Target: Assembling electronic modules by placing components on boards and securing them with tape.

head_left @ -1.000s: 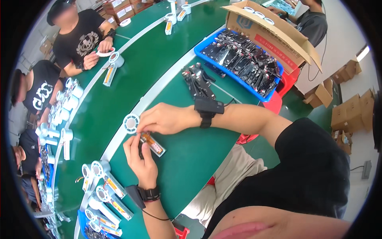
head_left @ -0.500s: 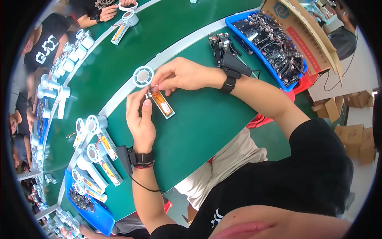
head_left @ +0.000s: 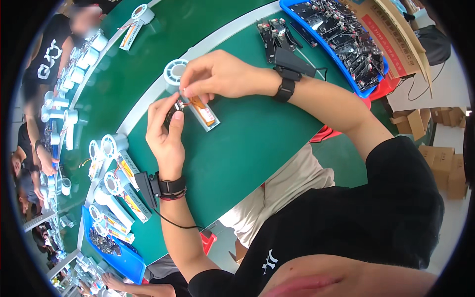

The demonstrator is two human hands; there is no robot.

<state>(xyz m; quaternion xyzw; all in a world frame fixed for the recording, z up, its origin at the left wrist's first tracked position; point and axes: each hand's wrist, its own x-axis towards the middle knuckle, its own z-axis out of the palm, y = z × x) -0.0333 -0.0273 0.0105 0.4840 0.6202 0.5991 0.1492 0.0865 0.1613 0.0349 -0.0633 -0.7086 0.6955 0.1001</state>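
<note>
A white handheld fan [head_left: 174, 74] lies on the green worktop with its handle side uncovered. Inside the handle sit an orange-wrapped battery [head_left: 208, 115] and thin red and orange wires [head_left: 195, 102]. Between thumb and fingers, my left hand [head_left: 166, 136] pinches a small black circuit board [head_left: 174, 107] beside the handle. My right hand [head_left: 220, 76] is closed in a pinch just above the board, over the join of fan head and handle. A tiny white plug [head_left: 184, 91] shows at its fingertips, partly hidden by them.
Several opened fans [head_left: 129, 203] lie to the left, near a blue tray [head_left: 126, 265] of small dark parts. Circuit boards [head_left: 276, 37] lie at the far right beside a full blue tray [head_left: 363, 93] and a cardboard box [head_left: 391, 42]. Co-workers sit across the green conveyor [head_left: 148, 54].
Both hands have shifted slightly left and away from me. The left hand has drawn the circuit board out to the left of the handle, where more of it shows.
</note>
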